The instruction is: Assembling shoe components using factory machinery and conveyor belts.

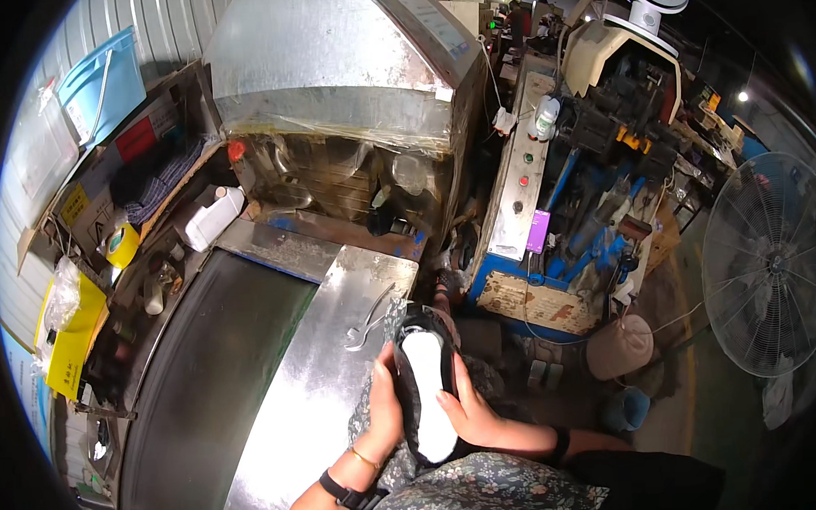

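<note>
Between my two hands, over my lap, is a black shoe upper [411,381] with a long white sole-shaped face [428,394] turned up. It points away from me, and its narrower end is nearest my body. My left hand [387,400] grips the left side, fingers mostly hidden along the edge. My right hand [468,409] grips the right side, with its thumb on the white face near the middle. Just left of the upper, a thin pale strip or cord [370,324] lies on the metal tabletop [314,384].
A dark conveyor belt [214,352] runs left of the metal top, under a large metal hood [329,60]. On the left shelf stand a white jug [211,219] and yellow tape [122,245]. A blue machine [553,286], a bucket [620,346] and a floor fan [772,265] stand right.
</note>
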Demonstrator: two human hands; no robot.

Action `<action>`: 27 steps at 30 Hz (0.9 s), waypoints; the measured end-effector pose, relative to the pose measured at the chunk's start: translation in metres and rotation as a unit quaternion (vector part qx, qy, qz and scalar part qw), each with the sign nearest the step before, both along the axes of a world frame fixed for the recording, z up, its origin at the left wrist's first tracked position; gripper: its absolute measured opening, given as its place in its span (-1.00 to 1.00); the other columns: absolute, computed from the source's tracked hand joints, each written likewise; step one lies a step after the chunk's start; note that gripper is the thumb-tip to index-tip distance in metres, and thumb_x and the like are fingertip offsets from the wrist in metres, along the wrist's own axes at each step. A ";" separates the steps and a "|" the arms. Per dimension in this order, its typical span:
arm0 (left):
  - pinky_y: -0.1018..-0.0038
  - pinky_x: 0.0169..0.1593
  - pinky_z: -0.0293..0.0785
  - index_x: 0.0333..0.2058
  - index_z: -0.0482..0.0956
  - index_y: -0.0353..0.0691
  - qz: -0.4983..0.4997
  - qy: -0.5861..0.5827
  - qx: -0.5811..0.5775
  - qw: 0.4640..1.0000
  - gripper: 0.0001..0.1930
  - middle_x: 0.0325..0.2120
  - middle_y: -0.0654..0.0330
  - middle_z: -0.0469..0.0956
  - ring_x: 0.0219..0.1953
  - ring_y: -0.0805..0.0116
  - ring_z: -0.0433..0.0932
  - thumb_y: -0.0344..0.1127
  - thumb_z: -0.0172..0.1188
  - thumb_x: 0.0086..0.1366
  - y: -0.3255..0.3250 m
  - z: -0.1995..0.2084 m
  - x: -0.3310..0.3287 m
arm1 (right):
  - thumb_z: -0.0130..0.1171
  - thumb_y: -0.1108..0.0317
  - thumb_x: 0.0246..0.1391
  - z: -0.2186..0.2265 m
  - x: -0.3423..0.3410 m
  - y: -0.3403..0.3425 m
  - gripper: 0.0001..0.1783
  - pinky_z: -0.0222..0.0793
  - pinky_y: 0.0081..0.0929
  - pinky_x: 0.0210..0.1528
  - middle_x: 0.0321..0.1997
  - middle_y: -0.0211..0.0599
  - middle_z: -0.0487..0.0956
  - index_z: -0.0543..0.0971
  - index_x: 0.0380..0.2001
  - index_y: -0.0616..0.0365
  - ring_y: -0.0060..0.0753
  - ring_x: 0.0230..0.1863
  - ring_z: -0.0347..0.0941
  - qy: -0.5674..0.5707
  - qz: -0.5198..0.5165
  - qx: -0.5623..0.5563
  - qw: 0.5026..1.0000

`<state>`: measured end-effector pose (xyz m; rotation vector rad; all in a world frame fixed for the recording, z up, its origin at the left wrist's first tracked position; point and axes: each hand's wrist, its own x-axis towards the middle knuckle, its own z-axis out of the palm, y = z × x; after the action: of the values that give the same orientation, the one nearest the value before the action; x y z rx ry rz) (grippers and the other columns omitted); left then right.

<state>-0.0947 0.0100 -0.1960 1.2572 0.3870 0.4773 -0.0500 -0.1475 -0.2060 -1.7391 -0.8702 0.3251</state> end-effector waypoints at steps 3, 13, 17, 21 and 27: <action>0.35 0.34 0.18 0.24 0.33 -0.25 -0.105 -0.024 -0.127 0.986 -0.35 0.21 0.13 0.37 0.24 0.29 0.31 0.18 -0.31 0.51 0.021 0.023 0.029 | -0.04 0.24 0.35 -0.007 -0.003 -0.016 -0.13 -0.06 -0.22 0.45 0.44 0.41 -0.01 -0.30 0.40 0.40 0.21 0.48 -0.03 -0.041 0.038 -0.031 0.998; 0.28 0.37 0.09 0.12 0.49 -0.14 -0.115 0.009 0.165 0.980 -0.60 0.21 -0.07 0.38 0.36 -0.03 0.21 -0.11 0.13 0.39 0.018 0.008 0.052 | -0.13 0.11 0.44 0.039 0.097 0.034 -0.51 -0.02 -0.44 0.43 0.42 -0.30 0.19 0.39 0.26 0.17 -0.42 0.43 0.08 0.360 0.120 0.152 0.912; 0.18 0.44 -0.16 0.15 0.48 -0.14 -0.147 -0.065 0.005 0.987 -0.59 0.27 -0.16 0.28 0.48 -0.05 -0.14 -0.13 0.13 0.39 0.018 0.003 0.046 | -0.05 0.32 0.40 0.043 0.086 0.042 -0.71 -0.03 -0.39 0.43 0.20 -0.33 0.44 0.52 0.06 0.16 -0.35 0.42 0.11 0.048 0.058 0.056 0.996; 0.22 0.40 0.00 0.14 0.47 -0.17 -0.117 -0.027 0.104 0.987 -0.56 0.28 -0.18 0.27 0.44 -0.06 0.02 -0.16 0.20 0.34 0.015 0.007 0.046 | -0.13 0.29 0.43 0.030 0.092 0.040 -0.67 -0.09 -0.37 0.46 0.24 -0.29 0.41 0.49 0.10 0.15 -0.35 0.46 0.05 0.091 0.073 0.079 0.990; 0.23 0.38 0.07 0.13 0.46 -0.19 -0.092 -0.024 0.187 0.978 -0.55 0.26 -0.27 0.27 0.40 -0.09 0.12 -0.16 0.22 0.31 0.013 0.011 0.049 | -0.11 0.48 0.33 0.043 0.071 0.032 -0.58 -0.13 -0.32 0.48 0.43 -0.20 0.22 0.39 0.24 0.18 -0.28 0.48 0.02 -0.007 0.011 0.078 0.997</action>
<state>-0.0462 0.0234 -0.1850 1.6267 0.1384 0.4336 0.0209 -0.1156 -0.1628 -1.5890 -0.9018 0.2529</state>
